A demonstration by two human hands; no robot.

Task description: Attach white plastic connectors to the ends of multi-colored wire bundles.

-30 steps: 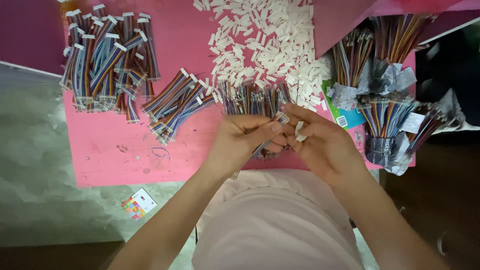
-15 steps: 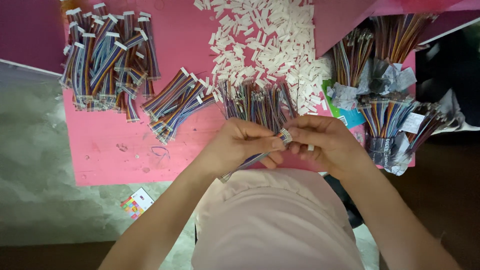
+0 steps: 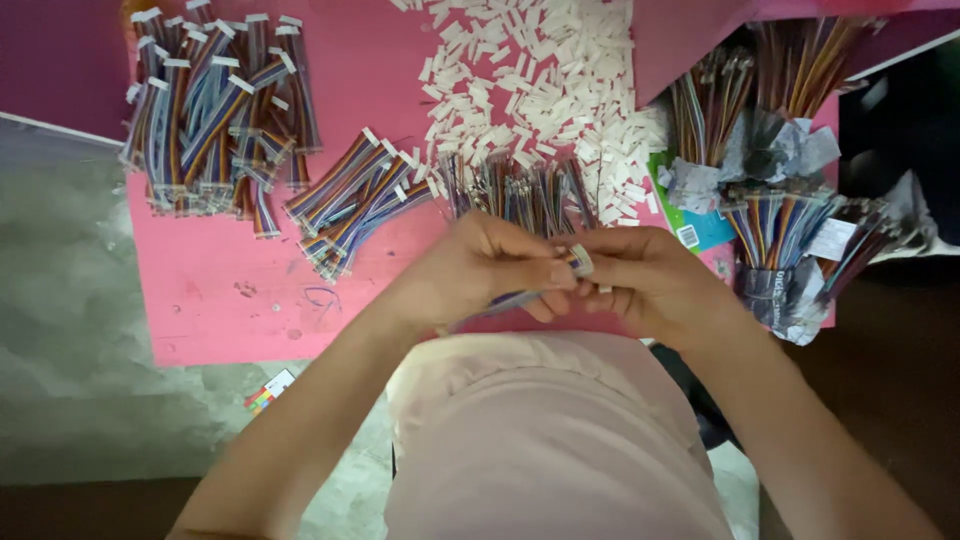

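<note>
At ten o'clock on the pink board [image 3: 220, 290] lie finished ribbon cables [image 3: 215, 105], a smaller bunch [image 3: 350, 195] at eleven; the white connector housings [image 3: 535, 85] are heaped at twelve. At centre the left hand [image 3: 480, 270] pinches a multicoloured wire bundle [image 3: 505, 301]; the right hand [image 3: 645, 280] pinches a white connector [image 3: 581, 260] at its tip; bagged wire bundles [image 3: 775, 240] stand at two o'clock.

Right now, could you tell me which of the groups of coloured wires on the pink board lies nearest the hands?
The loose bunch of wires just above the hands, below the white connector pile. The finished bundles with white ends lie farther left.
</note>
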